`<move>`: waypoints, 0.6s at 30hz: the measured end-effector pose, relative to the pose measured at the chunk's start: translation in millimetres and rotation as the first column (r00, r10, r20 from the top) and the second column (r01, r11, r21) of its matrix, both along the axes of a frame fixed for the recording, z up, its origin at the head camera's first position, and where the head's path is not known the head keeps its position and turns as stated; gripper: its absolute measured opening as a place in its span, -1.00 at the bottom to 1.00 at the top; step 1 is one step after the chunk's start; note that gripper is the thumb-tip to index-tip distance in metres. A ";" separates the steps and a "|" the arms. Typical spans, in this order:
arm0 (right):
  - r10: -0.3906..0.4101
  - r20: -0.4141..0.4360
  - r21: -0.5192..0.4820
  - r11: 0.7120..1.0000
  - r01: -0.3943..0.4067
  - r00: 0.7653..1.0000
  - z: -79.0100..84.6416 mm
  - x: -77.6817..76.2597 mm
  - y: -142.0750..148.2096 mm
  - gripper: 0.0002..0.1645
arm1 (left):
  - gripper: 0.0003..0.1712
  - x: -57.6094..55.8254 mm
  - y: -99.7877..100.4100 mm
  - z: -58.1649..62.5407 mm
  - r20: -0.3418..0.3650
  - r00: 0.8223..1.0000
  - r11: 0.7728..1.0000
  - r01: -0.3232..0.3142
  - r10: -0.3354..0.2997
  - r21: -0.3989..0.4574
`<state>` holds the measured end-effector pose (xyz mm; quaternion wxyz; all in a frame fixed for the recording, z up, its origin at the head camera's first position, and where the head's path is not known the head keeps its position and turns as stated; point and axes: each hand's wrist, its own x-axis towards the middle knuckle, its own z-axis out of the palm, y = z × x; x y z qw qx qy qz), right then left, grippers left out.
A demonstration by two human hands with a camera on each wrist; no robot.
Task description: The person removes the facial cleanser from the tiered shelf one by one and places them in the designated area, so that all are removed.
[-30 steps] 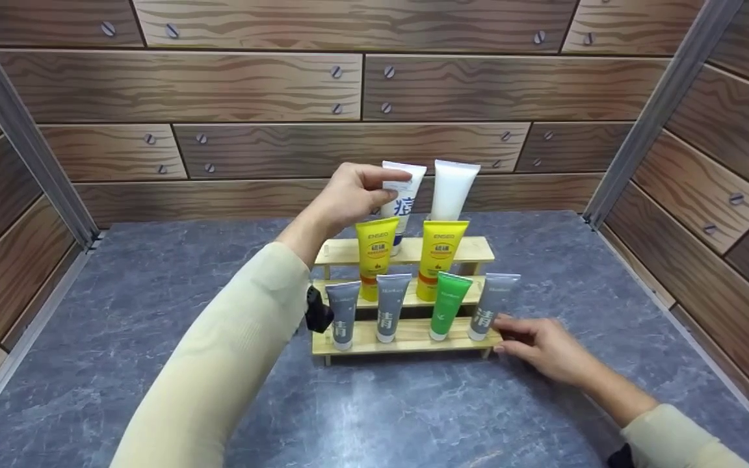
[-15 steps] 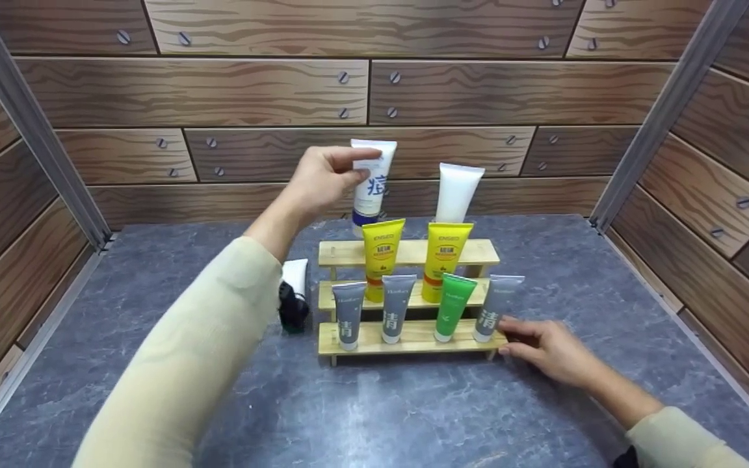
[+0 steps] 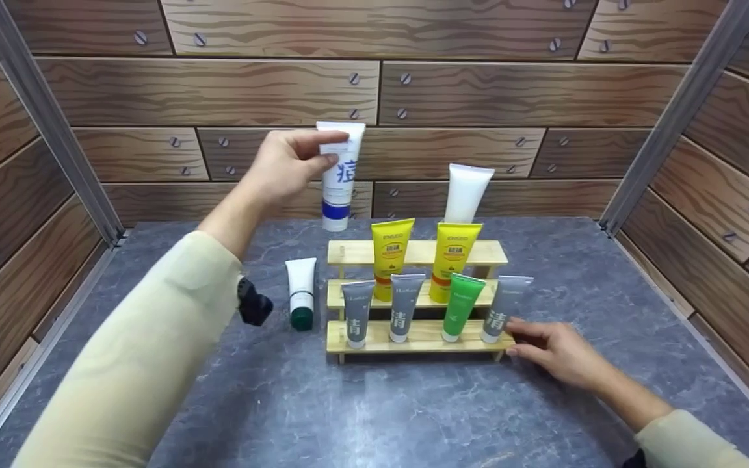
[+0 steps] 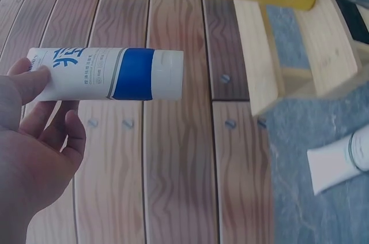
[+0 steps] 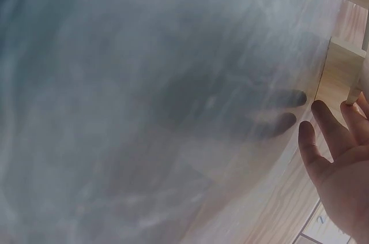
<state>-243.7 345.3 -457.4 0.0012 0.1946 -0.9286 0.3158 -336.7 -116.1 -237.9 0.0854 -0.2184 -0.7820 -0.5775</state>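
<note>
My left hand pinches a white tube with a dark blue band near its flat top end and holds it cap down, behind and left of a three-tier wooden rack. In the left wrist view the thumb lies over the label of this tube. At the right end of the lowest tier, my right hand grips the shelf edge between thumb and fingers, close to a grey tube. On that tier also stand a green tube and two more grey ones. Two yellow tubes occupy the middle tier.
A plain white tube stands at the back right of the rack. Left of the rack, a white tube with a dark green cap lies on the grey marbled table. Wood-patterned walls enclose the back and sides.
My left hand has lifted the blue-banded white tube off the rack's top tier and carried it left and up. The green-capped tube has come into view. My right hand stays at the rack.
</note>
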 end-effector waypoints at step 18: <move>0.003 0.030 0.018 1.000 -0.004 1.000 3.8 -0.8 -1.0 -0.36 | -0.57 15.4 -57.2 4.0 0.023 0.992 0.993 -0.121 0.121 -0.010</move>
